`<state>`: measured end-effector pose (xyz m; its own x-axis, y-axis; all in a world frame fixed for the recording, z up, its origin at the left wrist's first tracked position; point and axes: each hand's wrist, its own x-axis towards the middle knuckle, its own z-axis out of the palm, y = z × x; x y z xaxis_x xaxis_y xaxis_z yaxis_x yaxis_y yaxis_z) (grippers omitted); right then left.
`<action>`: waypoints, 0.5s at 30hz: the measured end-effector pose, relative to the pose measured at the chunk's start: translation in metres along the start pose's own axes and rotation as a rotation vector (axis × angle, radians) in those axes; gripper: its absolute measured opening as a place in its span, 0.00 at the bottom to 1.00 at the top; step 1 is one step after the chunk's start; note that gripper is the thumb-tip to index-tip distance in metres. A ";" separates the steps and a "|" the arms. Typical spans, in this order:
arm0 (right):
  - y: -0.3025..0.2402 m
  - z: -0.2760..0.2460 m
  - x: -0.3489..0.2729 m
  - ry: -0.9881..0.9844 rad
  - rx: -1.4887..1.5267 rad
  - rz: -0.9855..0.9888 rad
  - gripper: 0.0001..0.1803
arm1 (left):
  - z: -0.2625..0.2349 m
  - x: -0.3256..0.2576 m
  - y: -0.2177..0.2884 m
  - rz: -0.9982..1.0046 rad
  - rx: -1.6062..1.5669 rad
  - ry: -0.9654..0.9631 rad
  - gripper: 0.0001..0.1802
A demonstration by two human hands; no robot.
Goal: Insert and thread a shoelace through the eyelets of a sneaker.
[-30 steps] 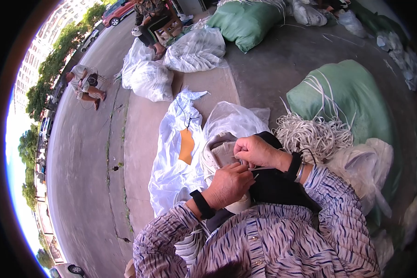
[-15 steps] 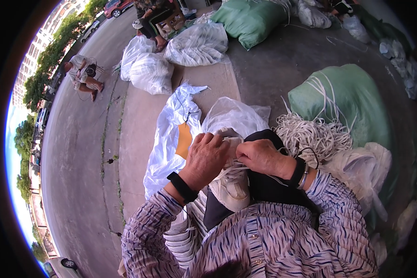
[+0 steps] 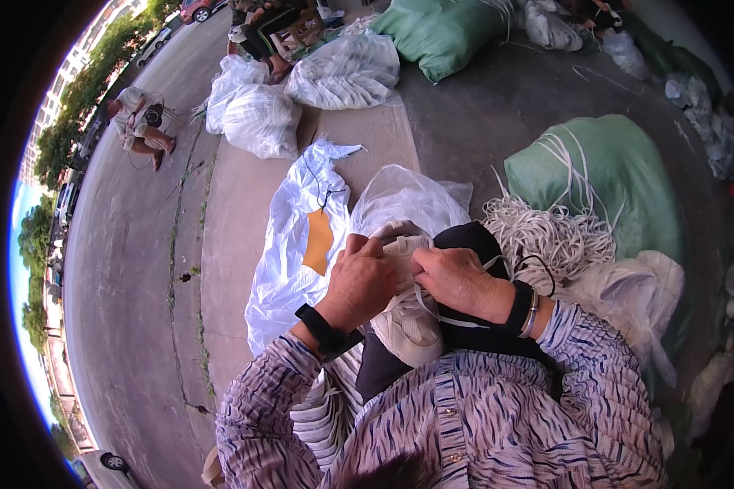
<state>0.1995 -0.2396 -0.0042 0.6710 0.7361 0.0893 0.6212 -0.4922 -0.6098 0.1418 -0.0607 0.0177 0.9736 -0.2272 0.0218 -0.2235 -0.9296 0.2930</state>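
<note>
A pale cream shoe [image 3: 408, 322] lies on my lap over dark trousers, its toe toward me. My left hand [image 3: 363, 281] grips its upper part from the left. My right hand [image 3: 457, 281] presses on it from the right, fingers closed on a white lace [image 3: 426, 303] that runs across the shoe. Both wrists wear dark bands. My fingertips meet over the shoe's opening, which they hide.
A heap of white laces [image 3: 550, 236] lies right of my lap beside a green sack [image 3: 603, 175]. Clear plastic bags [image 3: 302, 236] spread on the concrete ahead. More filled bags [image 3: 257, 118] and another green sack [image 3: 440, 28] lie farther off. Other people [image 3: 139, 118] sit near the road.
Both hands have come together on the shoe. The left hand moved right and down from the bag's edge, and the shoe shows more plainly on my lap.
</note>
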 end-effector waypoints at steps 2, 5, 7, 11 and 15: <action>-0.002 0.000 -0.004 0.043 -0.027 -0.065 0.03 | 0.002 -0.002 -0.001 -0.010 -0.034 0.000 0.07; -0.004 0.004 -0.009 0.106 -0.118 -0.080 0.04 | 0.002 -0.003 -0.002 0.007 -0.049 0.023 0.07; -0.004 0.007 -0.009 0.152 -0.169 -0.083 0.04 | 0.002 -0.004 -0.001 -0.010 -0.038 0.030 0.06; -0.005 0.014 -0.008 0.178 -0.075 -0.064 0.04 | 0.003 -0.005 -0.001 0.003 -0.055 0.031 0.06; -0.005 0.015 -0.010 0.133 0.140 0.071 0.04 | 0.006 -0.007 -0.003 0.017 -0.033 0.069 0.06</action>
<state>0.1840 -0.2376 -0.0142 0.7644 0.6294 0.1396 0.5144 -0.4648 -0.7207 0.1358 -0.0583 0.0114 0.9707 -0.2216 0.0926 -0.2398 -0.9154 0.3233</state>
